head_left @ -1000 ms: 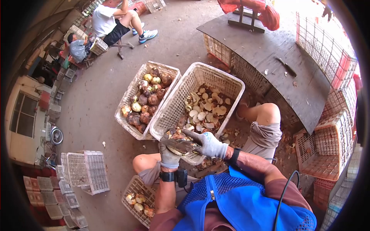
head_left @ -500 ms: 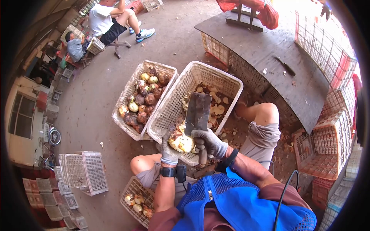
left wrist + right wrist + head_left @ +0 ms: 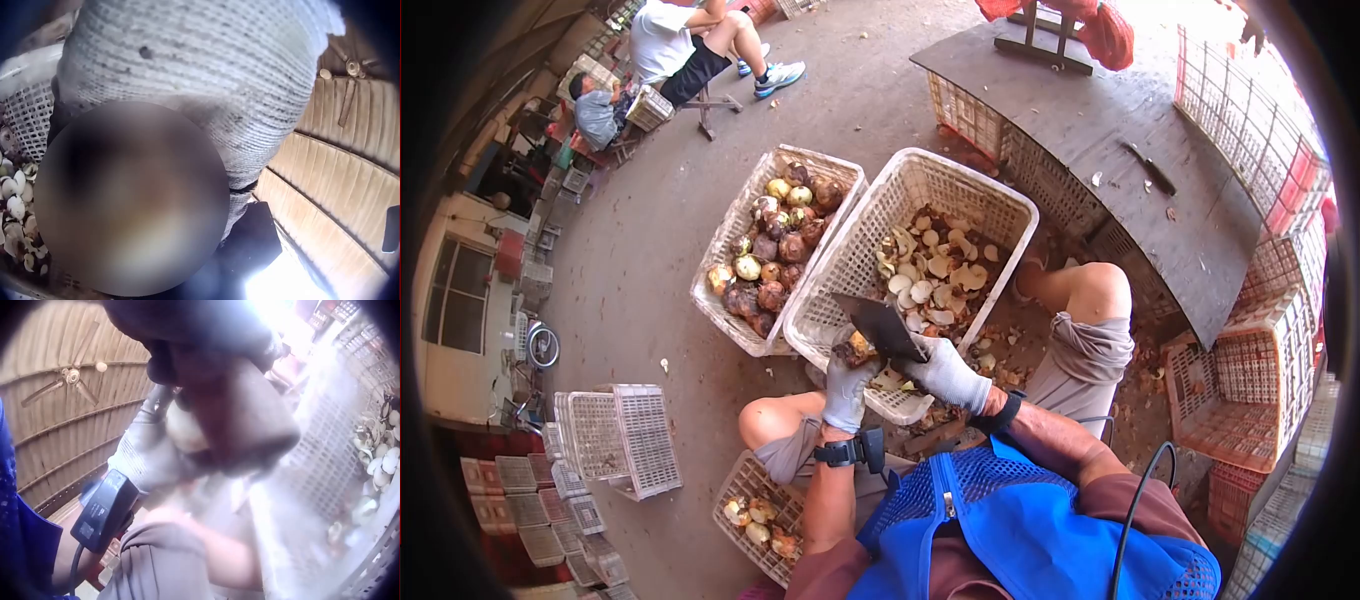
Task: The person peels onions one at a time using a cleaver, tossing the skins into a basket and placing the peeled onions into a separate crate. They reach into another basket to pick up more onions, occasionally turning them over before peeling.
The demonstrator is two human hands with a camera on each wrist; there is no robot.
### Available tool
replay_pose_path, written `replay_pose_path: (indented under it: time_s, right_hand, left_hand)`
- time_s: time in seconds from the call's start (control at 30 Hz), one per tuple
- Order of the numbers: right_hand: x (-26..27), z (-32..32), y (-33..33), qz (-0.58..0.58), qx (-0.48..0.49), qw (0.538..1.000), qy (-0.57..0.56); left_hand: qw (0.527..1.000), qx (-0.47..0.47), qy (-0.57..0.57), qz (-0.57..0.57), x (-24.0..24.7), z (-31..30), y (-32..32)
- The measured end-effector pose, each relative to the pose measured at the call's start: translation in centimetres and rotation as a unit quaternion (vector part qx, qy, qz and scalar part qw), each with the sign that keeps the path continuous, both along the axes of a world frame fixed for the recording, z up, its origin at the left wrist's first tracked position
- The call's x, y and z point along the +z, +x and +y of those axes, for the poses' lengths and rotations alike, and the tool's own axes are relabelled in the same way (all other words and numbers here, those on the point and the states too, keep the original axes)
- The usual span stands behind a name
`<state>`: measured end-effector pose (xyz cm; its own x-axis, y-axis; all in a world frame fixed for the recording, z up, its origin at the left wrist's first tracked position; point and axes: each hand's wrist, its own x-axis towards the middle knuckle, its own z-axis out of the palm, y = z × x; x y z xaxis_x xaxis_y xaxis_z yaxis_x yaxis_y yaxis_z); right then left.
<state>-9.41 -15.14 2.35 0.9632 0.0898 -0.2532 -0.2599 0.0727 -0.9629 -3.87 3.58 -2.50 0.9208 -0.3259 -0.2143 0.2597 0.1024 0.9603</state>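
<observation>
In the head view my gloved left hand (image 3: pixel 847 392) grips a round brown-and-yellow root vegetable (image 3: pixel 855 347), low over the near end of a crate. My gloved right hand (image 3: pixel 948 375) holds a cleaver (image 3: pixel 882 326) by its handle, the broad dark blade slanting up and left beside the vegetable. Seen from the right wrist, the blurred brown handle (image 3: pixel 250 419) looms close, and a pale patch of the vegetable (image 3: pixel 184 431) shows behind it. A round blur covers most of what lies under the left glove (image 3: pixel 187 69) in the left wrist view.
Pale slices (image 3: pixel 935 280) lie in the large white crate (image 3: pixel 1018 215). Left of it, another crate (image 3: pixel 710 255) holds brown round vegetables. A small crate (image 3: pixel 745 490) with several peeled pieces sits by my left leg. A knife (image 3: pixel 1150 168) lies on the dark board (image 3: pixel 1050 110). Two people sit farther off.
The cleaver went from lying flat across the vegetable to upright with its blade pointing away, and now slants left over the vegetable. The left hand has kept its hold.
</observation>
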Motion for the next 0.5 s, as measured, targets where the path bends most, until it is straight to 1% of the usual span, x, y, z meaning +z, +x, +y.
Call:
replay_pose_path:
  time_s: [0.03, 0.07, 0.17, 0.23, 0.27, 0.3, 0.37, 0.43, 0.47, 0.5]
  right_hand:
    - [0.1, 0.0, -0.1, -0.028, 0.005, 0.999, -0.043]
    - [-0.4, 0.1, -0.2, -0.044, -0.004, 0.997, -0.058]
    - [-0.6, -0.1, -0.5, 0.042, -0.013, 0.995, 0.086]
    - [0.3, -0.6, -0.9, 0.120, -0.043, 0.975, 0.184]
    - [0.8, -0.8, -0.9, 0.157, -0.058, 0.958, 0.231]
    - [0.6, -0.9, -1.0, 0.168, -0.070, 0.933, 0.311]
    - [0.3, -1.2, -1.1, 0.187, -0.093, 0.862, 0.462]
    - [0.6, -2.5, -0.3, 0.177, -0.167, 0.810, 0.533]
    - [-0.4, -4.0, 0.6, 0.142, -0.180, 0.843, 0.486]
    - [-0.4, -5.1, 1.6, 0.105, -0.194, 0.872, 0.438]
  left_hand:
    - [0.999, 0.007, -0.029, 0.025, -0.3, 0.0, 0.0]
    - [0.999, 0.019, -0.021, 0.027, -0.2, -0.2, -0.3]
    - [0.998, -0.012, -0.050, 0.023, 0.8, -0.1, -0.3]
    - [1.000, -0.026, -0.013, -0.006, 1.2, -0.1, -0.5]
    - [0.999, -0.033, 0.005, -0.023, 1.5, -0.2, -0.5]
    - [0.999, -0.035, -0.008, -0.009, 1.7, -0.2, -0.6]
    - [0.998, -0.038, -0.036, 0.018, 2.2, -0.3, -0.6]
    - [0.996, -0.065, -0.030, 0.048, 2.6, 0.2, -0.9]
    - [0.995, -0.079, -0.025, 0.062, 2.7, 0.4, -1.0]
    - [0.990, -0.040, -0.065, 0.119, 2.1, 0.7, -1.2]
